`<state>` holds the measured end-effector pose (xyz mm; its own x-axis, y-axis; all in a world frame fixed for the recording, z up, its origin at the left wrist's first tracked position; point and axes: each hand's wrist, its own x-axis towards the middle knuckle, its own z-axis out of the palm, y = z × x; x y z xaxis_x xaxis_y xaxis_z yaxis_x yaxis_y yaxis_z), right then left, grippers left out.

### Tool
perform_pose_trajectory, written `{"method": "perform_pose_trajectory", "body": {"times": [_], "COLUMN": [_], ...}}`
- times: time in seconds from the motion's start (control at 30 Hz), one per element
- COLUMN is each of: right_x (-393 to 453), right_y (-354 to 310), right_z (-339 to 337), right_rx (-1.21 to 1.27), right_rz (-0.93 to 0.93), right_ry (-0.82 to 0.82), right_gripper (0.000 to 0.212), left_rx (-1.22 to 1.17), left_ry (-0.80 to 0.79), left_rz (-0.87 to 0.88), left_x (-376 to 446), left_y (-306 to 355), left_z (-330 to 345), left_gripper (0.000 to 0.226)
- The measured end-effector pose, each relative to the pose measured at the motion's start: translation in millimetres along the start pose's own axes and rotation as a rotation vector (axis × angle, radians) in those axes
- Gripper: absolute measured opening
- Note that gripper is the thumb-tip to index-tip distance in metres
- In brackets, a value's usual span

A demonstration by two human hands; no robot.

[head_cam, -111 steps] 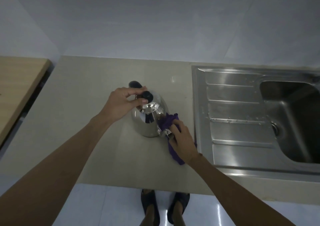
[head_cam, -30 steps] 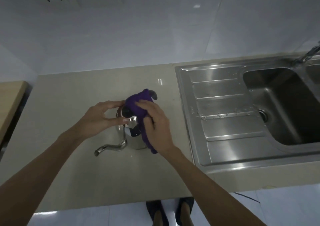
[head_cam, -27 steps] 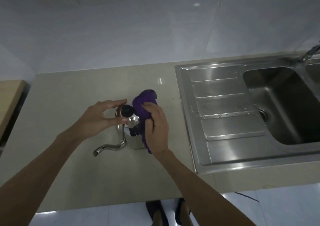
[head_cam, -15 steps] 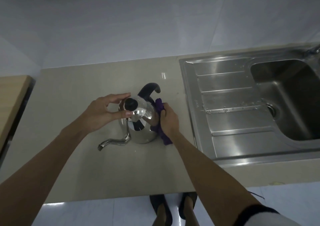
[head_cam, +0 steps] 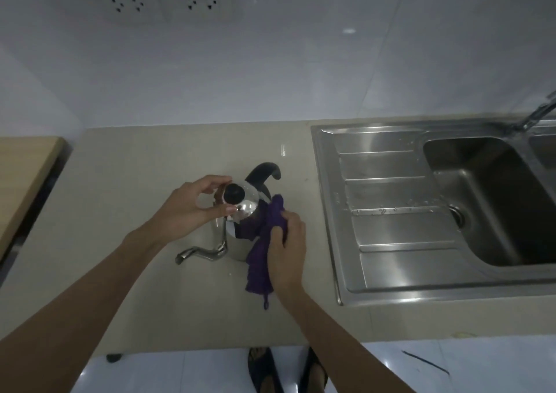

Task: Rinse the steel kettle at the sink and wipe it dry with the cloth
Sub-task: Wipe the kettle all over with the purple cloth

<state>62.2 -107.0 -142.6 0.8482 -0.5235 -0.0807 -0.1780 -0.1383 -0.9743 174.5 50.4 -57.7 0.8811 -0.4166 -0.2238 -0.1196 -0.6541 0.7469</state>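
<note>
The right hand's fingers (head_cam: pixel 278 230) were curled tight around the purple cloth (head_cam: pixel 263 251), which half a second earlier had been bunched high against the steel kettle (head_cam: pixel 237 227) and now trailed down its right flank onto the bench (head_cam: pixel 126 188). The left hand (head_cam: pixel 192 209) pinched the lid rim between thumb and fingertips, steadying it as before. The kettle stood upright on the bench, left of the sink (head_cam: pixel 388 212), so drying was probably well along.
</note>
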Motion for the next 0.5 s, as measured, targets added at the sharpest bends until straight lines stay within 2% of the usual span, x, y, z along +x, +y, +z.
{"method": "perform_pose_trajectory", "body": {"times": [0.07, 0.1, 0.2, 0.23, 0.3, 0.4, 0.5], "right_x": [20, 29, 55, 59, 58, 48, 57], "right_y": [-10, -9, 0, 1, -7, -14, 1], "right_z": [5, 5, -4, -7, -7, 0, 3], "right_rx": [0.028, 0.029, -0.102, -0.157, -0.107, 0.025, 0.045], "right_rz": [-0.058, -0.011, 0.285, 0.294, 0.144, -0.02, 0.148], "right_ry": [-0.008, -0.027, -0.152, -0.171, -0.107, -0.011, -0.026], "right_gripper": [0.028, 0.028, 0.027, 0.026, 0.023, 0.019, 0.022], "left_rx": [-0.016, -0.013, 0.034, 0.049, 0.06, 0.077, 0.09], "left_ry": [-0.002, -0.007, -0.045, -0.061, -0.057, 0.026, 0.081], "left_rz": [0.002, -0.002, 0.003, 0.011, 0.011, -0.026, -0.025], "left_x": [-2, -2, 0, 2, 2, -2, -4], "left_y": [0, 1, 6, 7, 10, 13, 12], "left_z": [2, 2, -3, -4, -3, 5, 10], "left_gripper": [0.059, 0.058, 0.059, 0.06, 0.064, 0.086, 0.091]}}
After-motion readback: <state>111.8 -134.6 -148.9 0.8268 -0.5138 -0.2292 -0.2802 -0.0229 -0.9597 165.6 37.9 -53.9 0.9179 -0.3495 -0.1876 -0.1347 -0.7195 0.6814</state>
